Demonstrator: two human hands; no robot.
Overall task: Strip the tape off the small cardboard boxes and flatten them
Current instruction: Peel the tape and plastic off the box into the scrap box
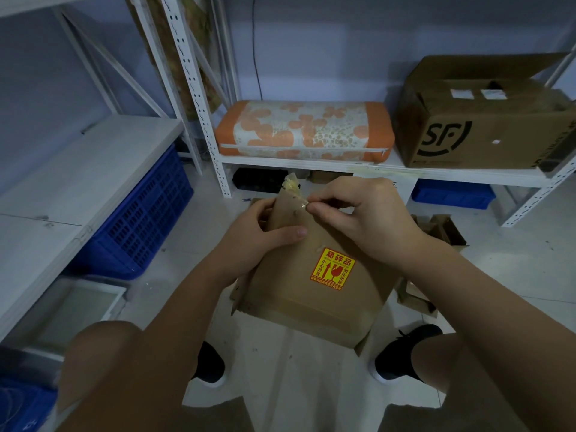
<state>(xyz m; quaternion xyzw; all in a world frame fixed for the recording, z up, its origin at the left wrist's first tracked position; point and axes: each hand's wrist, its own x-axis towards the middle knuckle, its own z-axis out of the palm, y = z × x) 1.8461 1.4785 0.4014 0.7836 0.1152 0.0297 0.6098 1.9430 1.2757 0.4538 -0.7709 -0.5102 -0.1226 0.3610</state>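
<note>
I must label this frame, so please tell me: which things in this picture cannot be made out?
- Head view: far face of the cardboard box, turned away from the camera.
- Left hand fingers, hidden behind the box.
- Where the tape ends, under the right hand.
- Small print on the yellow sticker, too small.
- Items under the shelf, dark.

open floor (pixel 280 369) between feet, shelf rack (pixel 311 163) ahead, cardboard scraps (pixel 442 229) right
</note>
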